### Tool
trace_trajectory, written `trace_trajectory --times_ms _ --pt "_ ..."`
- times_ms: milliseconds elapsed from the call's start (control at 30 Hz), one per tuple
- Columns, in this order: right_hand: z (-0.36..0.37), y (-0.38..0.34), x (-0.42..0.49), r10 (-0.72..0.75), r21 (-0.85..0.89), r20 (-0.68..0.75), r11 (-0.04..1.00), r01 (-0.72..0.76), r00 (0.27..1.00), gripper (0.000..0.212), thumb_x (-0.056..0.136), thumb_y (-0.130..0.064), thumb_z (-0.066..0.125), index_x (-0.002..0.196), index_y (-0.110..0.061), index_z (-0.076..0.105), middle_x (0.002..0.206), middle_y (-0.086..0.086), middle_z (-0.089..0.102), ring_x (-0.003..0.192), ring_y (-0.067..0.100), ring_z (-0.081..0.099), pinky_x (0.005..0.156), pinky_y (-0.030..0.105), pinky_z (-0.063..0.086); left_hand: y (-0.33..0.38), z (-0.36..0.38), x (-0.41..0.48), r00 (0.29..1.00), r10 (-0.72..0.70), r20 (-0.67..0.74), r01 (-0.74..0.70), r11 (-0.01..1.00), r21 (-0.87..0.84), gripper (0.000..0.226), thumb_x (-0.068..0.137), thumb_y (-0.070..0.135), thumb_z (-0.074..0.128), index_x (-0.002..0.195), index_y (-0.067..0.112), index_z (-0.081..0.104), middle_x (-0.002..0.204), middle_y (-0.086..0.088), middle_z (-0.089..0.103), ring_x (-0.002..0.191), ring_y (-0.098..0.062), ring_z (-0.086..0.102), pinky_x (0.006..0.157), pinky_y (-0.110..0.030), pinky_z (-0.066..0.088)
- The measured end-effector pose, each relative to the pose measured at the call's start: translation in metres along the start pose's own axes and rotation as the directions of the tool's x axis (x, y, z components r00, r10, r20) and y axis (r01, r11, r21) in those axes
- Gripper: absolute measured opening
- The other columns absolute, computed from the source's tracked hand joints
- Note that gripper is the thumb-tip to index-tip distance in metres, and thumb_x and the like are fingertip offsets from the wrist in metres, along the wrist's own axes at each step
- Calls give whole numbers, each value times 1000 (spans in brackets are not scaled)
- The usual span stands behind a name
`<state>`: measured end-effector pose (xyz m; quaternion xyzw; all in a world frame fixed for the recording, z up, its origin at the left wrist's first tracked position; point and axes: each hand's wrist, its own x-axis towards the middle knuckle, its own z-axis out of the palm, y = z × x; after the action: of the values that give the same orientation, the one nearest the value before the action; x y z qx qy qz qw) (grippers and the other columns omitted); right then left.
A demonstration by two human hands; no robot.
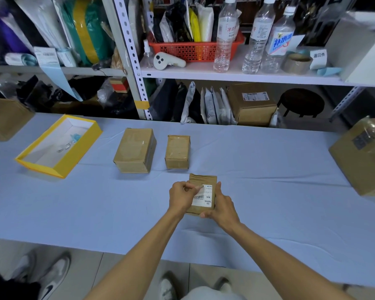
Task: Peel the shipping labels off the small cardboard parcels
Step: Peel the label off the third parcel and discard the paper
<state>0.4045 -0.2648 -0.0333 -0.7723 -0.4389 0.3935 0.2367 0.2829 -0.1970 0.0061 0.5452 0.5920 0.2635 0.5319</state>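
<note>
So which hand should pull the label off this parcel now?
Left, I'd say. The left hand pinches the upper-left corner of the label, while the right hand grips the parcel along its right edge, steadying it.

Small labelled parcel (201, 193), two bare parcels (135, 150)

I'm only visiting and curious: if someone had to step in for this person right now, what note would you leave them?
Left hand pinches the top left corner of the label. Right hand grips the held parcel by its right side, over the table.
The bigger parcel and the smaller parcel sit farther back; no labels show on their visible faces.
Done: that corner seems just lifted.
Left: peel off the rest of this label, most of which lies flat.
</note>
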Motion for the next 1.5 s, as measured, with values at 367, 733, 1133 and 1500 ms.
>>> trace_trajectory --times_ms 367,733,1133,1500 --pt "-2 1 1 21 44 12 999 -22 1000 134 66 -11 85 152 -17 -17 126 1 62 104 20 64 92 37 54 -24 -6 0 969 248 4 -245 958 146 23 79 4 71 98 14 64 107 -2 62 102 -13 60 73 -5 45" --pt "-2 -1 0 7 21 21 1000 -7 1000 136 64 -14 87 151 -17 -17 128 3 61 106 23 63 93 40 54 -23 -9 -1 965 261 -19 -259 962 82 15 82 3 69 93 11 63 93 2 67 87 -9 62 66 -2 47" --pt "-3 -1 3 6 17 24 1000 -7 1000 135 64 -12 87 152 -13 -16 131 4 59 109 23 62 92 37 54 -30 -12 2 983 186 -11 -181 968 175 24 79 8 74 98 10 59 99 -6 65 92 -14 62 64 -9 50" --pt "-3 -3 5 48 -3 30 999 -48 998 138 58 -16 89 153 -18 -11 128 4 60 110 24 61 92 41 54 -38 -7 7 987 147 -64 -133 974 182 19 81 21 75 82 4 67 97 -8 61 84 -11 59 63 -8 45"
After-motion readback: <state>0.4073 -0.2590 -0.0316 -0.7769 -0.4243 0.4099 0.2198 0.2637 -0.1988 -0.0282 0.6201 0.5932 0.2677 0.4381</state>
